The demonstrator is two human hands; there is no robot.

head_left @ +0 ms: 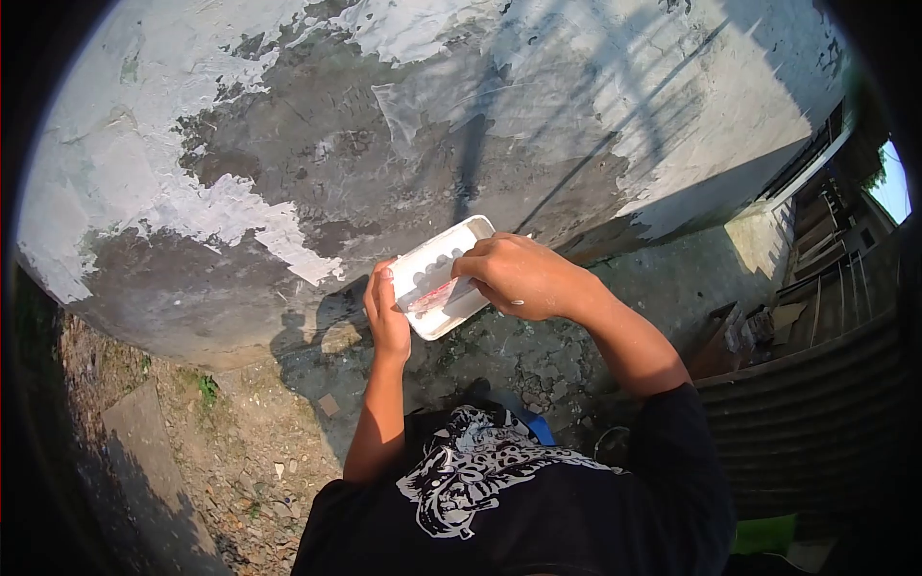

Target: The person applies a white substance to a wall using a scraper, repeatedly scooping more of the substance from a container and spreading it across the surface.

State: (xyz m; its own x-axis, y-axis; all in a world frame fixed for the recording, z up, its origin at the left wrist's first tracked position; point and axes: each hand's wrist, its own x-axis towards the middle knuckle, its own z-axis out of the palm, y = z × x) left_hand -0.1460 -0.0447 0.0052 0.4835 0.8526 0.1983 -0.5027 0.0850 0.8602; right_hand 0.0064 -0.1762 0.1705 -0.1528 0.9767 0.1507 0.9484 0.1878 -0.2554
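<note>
A white rectangular tray point(475, 227) is tilted in front of my chest, near the foot of the wall. My left hand point(385, 309) grips its left edge, with the thumb over the rim. Above the tray's right side is my right hand point(516, 276), its fingers curled round a flat tool point(434, 297) with a reddish streaked blade. That blade lies in the tray, against its inner face. Grey-looking patches show on the tray's inside; whether they are shadow or material I cannot tell.
A wall point(317, 163) with peeling white paint and bare grey patches rises ahead. Rubble and soil point(259, 451) lie at the lower left, beside a flat slab point(154, 461). Corrugated sheeting point(807, 422) and stacked items point(735, 336) stand on the right.
</note>
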